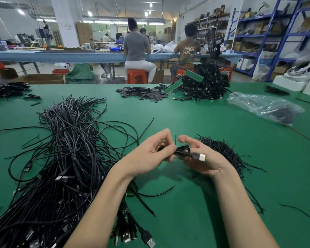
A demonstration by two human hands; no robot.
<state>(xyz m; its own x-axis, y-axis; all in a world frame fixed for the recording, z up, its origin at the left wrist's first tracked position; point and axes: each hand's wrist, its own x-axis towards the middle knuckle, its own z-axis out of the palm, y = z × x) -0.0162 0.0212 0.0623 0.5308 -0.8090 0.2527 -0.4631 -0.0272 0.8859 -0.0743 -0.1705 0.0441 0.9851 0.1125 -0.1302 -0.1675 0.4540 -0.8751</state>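
1. Holding a small coiled cable between them in the lower centre of the head view, both hands hover just above the green table.
2. The left hand has its fingers curled and pinches the left end of the coil. The right hand cups the coil from the right, with its fingers curled beneath it and its thumb raised.
3. The cable's silver USB plug lies across the right palm, and a thin black tie sticks upright between the two hands.
4. A big heap of loose black cables fills the left of the frame, and a pile of short black ties lies just behind the right hand.
5. In the upper middle, flat black pieces lie beside a mound of bundled cables, and a clear plastic bag sits at upper right.
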